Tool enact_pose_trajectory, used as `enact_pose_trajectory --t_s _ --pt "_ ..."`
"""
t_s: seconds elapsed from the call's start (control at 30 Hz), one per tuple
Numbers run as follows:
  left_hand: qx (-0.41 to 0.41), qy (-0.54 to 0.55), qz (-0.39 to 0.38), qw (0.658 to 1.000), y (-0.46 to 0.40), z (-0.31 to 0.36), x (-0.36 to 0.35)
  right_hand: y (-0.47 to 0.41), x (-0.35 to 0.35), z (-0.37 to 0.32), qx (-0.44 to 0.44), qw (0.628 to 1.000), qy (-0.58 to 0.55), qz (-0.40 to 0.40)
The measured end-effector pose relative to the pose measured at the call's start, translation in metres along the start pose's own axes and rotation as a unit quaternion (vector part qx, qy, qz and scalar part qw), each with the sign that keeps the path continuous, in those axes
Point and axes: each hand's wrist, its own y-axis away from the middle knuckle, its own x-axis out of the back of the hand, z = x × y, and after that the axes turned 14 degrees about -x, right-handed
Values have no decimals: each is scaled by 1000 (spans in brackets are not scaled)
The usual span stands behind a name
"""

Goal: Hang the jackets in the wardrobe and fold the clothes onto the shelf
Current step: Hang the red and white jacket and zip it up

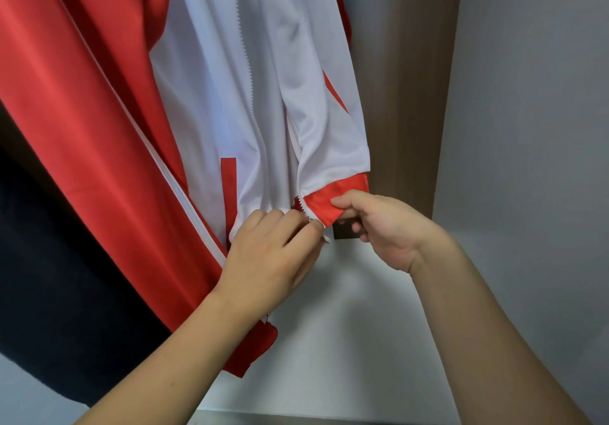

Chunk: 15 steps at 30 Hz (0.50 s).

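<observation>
Below, both hands pinch the glossy red-and-white jacket (pixel 257 95): left hand (pixel 273 253) at the toothed zipper, right hand (pixel 382 227) on the red hem.

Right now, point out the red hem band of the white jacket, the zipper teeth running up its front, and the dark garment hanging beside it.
red hem band (pixel 321 205): head view, on the red strip just left of the right thumb.
zipper teeth (pixel 243 34): head view, upper stretch.
dark garment (pixel 49 276): head view, middle of the cloth.
</observation>
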Motion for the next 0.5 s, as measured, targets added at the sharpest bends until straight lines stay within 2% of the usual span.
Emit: enact_pose_trajectory --t_s 0.1,0.17,0.2,0.27,0.33,0.5 --pt "13 39 4 999 2 1 -5 -4 1 3 0 1000 8 -1" --pt "111 139 10 984 3 4 -4 -7 2 5 7 1000 0 -17" --pt "184 216 24 959 3 4 -3 -8 4 7 17 999 -7 -37" --pt "314 365 53 875 0 1 -4 -10 7 9 38 996 -15 -80" --pt "385 435 69 811 -8 -5 -3 -11 6 12 52 993 -10 -101" --pt "451 470 76 755 -19 -11 -1 -13 -3 17 90 990 60 -87"
